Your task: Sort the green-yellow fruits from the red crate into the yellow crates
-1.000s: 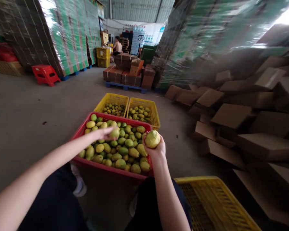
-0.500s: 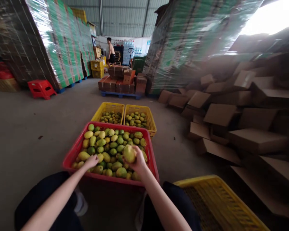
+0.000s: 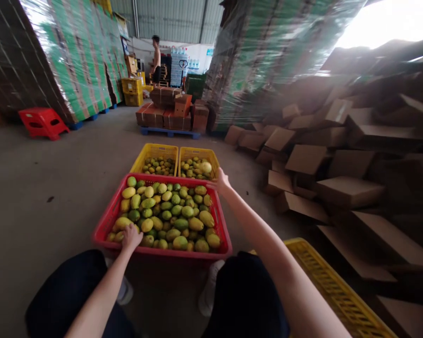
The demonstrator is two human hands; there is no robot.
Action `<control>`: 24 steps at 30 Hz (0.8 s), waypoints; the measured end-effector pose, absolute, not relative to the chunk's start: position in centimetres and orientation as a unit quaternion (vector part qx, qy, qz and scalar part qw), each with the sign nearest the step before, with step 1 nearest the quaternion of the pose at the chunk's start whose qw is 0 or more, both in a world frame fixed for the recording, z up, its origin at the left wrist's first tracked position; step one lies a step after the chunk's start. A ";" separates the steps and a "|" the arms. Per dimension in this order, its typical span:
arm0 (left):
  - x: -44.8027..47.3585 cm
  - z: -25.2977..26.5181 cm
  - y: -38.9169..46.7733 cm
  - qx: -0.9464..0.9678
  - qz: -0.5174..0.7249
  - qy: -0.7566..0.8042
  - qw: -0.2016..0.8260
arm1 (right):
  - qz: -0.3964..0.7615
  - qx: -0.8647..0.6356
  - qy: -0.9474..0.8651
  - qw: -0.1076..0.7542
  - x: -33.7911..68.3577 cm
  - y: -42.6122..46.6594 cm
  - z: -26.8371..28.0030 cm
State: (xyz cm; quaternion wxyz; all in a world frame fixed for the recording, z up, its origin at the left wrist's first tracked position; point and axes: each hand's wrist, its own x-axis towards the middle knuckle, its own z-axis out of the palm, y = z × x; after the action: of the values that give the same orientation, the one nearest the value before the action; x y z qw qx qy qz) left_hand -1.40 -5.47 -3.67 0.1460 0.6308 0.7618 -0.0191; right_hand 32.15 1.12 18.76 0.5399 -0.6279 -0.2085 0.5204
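Observation:
A red crate (image 3: 227, 238) in front of my knees is filled with yellow-green, lemon-like fruits (image 3: 166, 215). At its near left corner, my left hand (image 3: 131, 237) rests on the fruits with its fingers spread, gripping none that I can see. My right hand (image 3: 220, 182) is stretched forward over the far right corner, fingers extended and apart. Just past its fingertips, a pale yellow fruit (image 3: 206, 167) shows over the right yellow crate (image 3: 215, 162), out of my grasp. Beside that crate stands the left yellow crate (image 3: 138, 158), also holding such fruits.
Another yellow crate (image 3: 303, 249) is by my right knee. Flattened and open cardboard boxes (image 3: 350, 190) are heaped on the right. Ahead are a blue pallet (image 3: 169, 133) with bundled cartons and a person (image 3: 156, 61). A red stool (image 3: 44, 123) stands left, near wrapped stacks (image 3: 81, 61).
My right hand has reached forward and right from the red crate to the right yellow crate and let go of its fruit. My left hand has shifted slightly left, its fingers now spread.

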 end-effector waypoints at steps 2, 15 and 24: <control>-1.4 -3.5 -5.5 0.622 -0.024 0.767 0.157 | 0.513 -0.649 -0.190 0.529 32.9 2.2 18.8; -2.8 -0.3 -3.5 0.573 0.053 0.753 0.318 | 0.682 -0.566 -0.169 0.431 28.7 -5.6 9.6; 1.8 10.0 -0.6 0.564 0.185 0.603 0.533 | 0.789 -0.461 -0.116 0.389 24.3 -6.7 9.5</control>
State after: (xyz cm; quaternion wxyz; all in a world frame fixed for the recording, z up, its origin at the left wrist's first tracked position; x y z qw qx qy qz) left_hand 1.81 -0.60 10.05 0.5331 0.5639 0.6029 0.1855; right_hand 24.34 -6.75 9.45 0.3892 -0.4607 -0.1158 0.7892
